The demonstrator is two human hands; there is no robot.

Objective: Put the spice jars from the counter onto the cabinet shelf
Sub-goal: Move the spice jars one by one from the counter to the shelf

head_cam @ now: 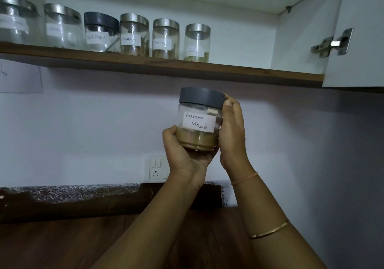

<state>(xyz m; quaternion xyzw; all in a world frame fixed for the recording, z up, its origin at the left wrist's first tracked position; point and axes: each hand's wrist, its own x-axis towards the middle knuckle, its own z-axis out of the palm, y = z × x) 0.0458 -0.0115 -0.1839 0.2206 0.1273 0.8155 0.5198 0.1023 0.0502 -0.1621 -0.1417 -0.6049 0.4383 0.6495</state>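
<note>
A clear spice jar (199, 121) with a dark grey lid and a white label reading "Garam Masala" is held up in front of the wall, below the cabinet shelf (239, 70). It holds brownish powder at the bottom. My left hand (182, 154) cups its base from below and the left. My right hand (232, 131) grips its right side, thumb at the lid. Several labelled jars stand in a row on the shelf, the rightmost (197, 43) steel-lidded with greenish contents.
The shelf is bare to the right of the last jar, up to the cabinet side. The open cabinet door (357, 32) with its hinge (332, 43) hangs at the upper right. A wall socket (156, 168) sits behind my left wrist. Wooden counter (62, 246) lies below.
</note>
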